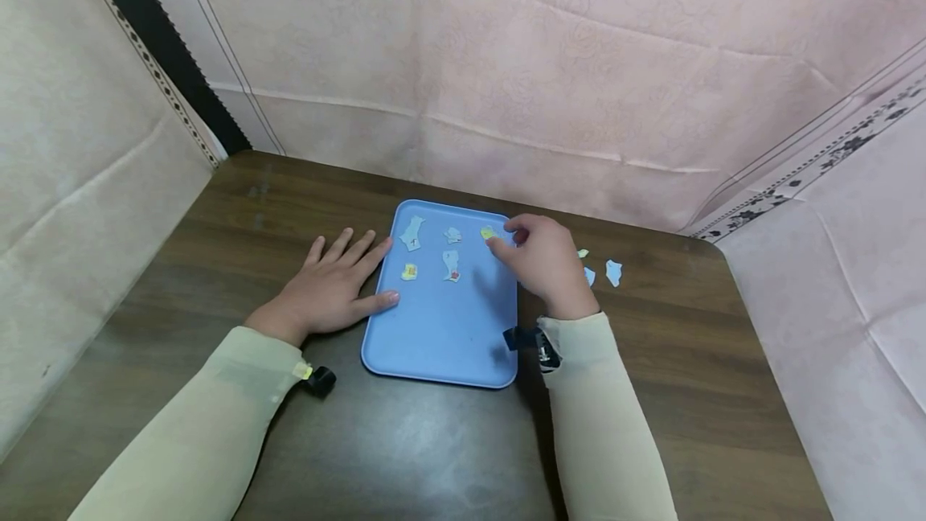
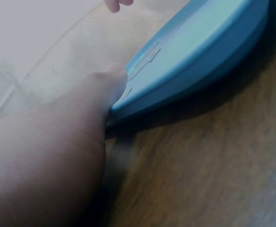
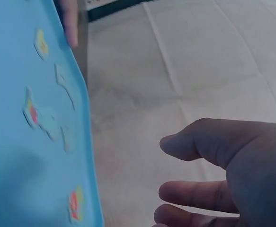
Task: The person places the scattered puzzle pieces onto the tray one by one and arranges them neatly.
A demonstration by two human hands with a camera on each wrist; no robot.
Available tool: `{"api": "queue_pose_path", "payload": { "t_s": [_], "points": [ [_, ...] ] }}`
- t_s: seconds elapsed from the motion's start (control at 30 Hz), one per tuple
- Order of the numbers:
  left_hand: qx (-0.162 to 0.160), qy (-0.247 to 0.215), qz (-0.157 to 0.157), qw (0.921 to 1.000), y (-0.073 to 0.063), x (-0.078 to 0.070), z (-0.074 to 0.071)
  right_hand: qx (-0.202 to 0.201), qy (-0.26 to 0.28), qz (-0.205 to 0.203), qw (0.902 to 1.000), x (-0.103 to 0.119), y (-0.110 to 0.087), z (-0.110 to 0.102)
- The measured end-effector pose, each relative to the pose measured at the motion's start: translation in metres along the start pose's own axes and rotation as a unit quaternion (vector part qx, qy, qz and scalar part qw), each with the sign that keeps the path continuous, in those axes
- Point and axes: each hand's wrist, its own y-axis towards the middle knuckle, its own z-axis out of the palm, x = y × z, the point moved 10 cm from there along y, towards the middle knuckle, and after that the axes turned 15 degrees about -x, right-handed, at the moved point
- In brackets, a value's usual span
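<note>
1. i see the blue tray (image 1: pixel 434 336) flat on the table (image 1: pixel 347 441), long axis near-to-far.
2. left hand (image 1: pixel 329 292): fingers straight, spread; index and thumb on the tray's left rim.
3. right hand (image 1: pixel 542 264): over the tray's far right; thumb and fingers parted.
4. yellow-green piece (image 1: pixel 488 232): on the tray, just by the right thumb; i can't tell its long axis.
5. red-marked piece (image 1: pixel 451 265): mid-tray, long axis near-far, red end toward the person.
6. outermost loose piece (image 1: pixel 613 272): on the table, right of the tray, long axis near-far.
</note>
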Motion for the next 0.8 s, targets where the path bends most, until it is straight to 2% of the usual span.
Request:
{"api": "queue_pose_path", "payload": {
  "t_s": [0.27,0.5,0.8],
  "points": [
    [0.001,0.000,-0.003,1.0000,0.000,-0.001,-0.001,-0.004,0.020,0.065,0.9977,-0.048,0.013,-0.033],
    [0.001,0.001,-0.002,1.0000,0.000,0.000,0.000,-0.013,0.025,0.121,0.9922,-0.087,0.011,-0.062],
    [0.002,0.001,-0.003,1.0000,0.001,0.001,0.000,-0.007,-0.034,0.147,0.9885,-0.120,0.012,-0.073]
  ]
}}
